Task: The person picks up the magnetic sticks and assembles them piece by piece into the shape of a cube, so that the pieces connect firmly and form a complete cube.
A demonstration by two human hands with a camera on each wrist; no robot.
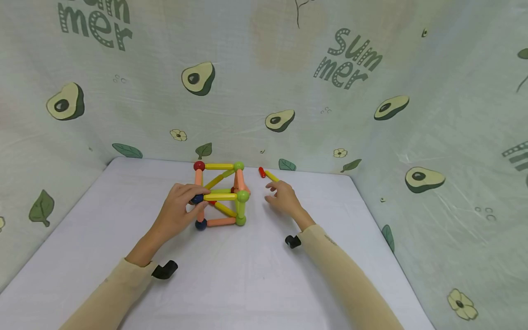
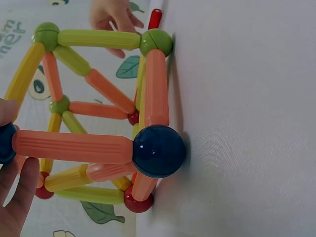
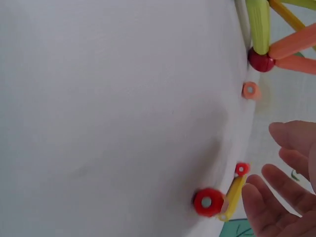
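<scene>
A box-shaped frame of magnetic sticks and balls (image 1: 220, 197) stands on the table, with yellow, green and orange sticks joined by red, green and dark blue balls. My left hand (image 1: 178, 207) grips its upper near-left corner, at a dark blue ball (image 2: 4, 143). To the right of the frame, my right hand (image 1: 284, 199) hovers with parted, slightly bent fingers and nothing between them. Just beyond those fingers lie a loose yellow stick (image 1: 271, 176) and a red stick (image 1: 261, 172). The right wrist view shows a second red stick end (image 3: 242, 169) near the yellow stick.
An orange stick (image 3: 251, 90) lies end-on beside the frame's red corner ball (image 3: 261, 60). A printed cloth (image 1: 247, 91) with avocados and leaves rises behind the white tabletop (image 1: 247, 284). Small black devices (image 1: 165, 270) sit at both wrists.
</scene>
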